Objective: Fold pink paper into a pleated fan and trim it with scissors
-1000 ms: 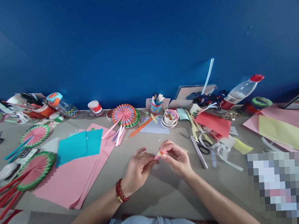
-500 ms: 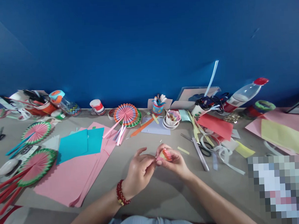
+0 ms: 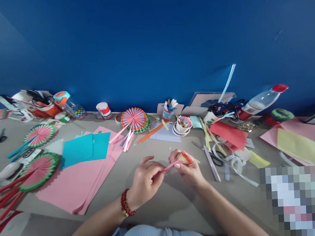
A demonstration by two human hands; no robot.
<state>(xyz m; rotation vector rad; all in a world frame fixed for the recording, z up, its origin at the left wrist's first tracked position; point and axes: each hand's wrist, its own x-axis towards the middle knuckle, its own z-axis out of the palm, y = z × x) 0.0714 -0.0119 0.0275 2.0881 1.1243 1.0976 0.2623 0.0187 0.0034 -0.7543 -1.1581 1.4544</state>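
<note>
Between my two hands is a small pleated paper piece (image 3: 185, 158), pink with an orange and pale yellow edge, its folds pressed together. My left hand (image 3: 147, 179), with a dark red bead bracelet at the wrist, pinches the narrow pink end between thumb and finger. My right hand (image 3: 188, 170) closes round the wider, coloured end, the thumb lying on the folds. A finished round fan (image 3: 134, 119) in pink, orange and lilac rests on the table beyond my hands, over a green-edged one.
Pink sheets (image 3: 69, 188) with blue-green paper (image 3: 78, 151) lie at the left beside green-edged fans (image 3: 41, 171). Scissors (image 3: 216, 160), paper strips (image 3: 238, 165) and red paper (image 3: 230, 135) are at the right. Cups, a bottle (image 3: 262, 101) and jars line the blue wall.
My right hand has moved a little right, away from my left hand. More of the pleated paper now shows, stretching between them. The view has shifted slightly.
</note>
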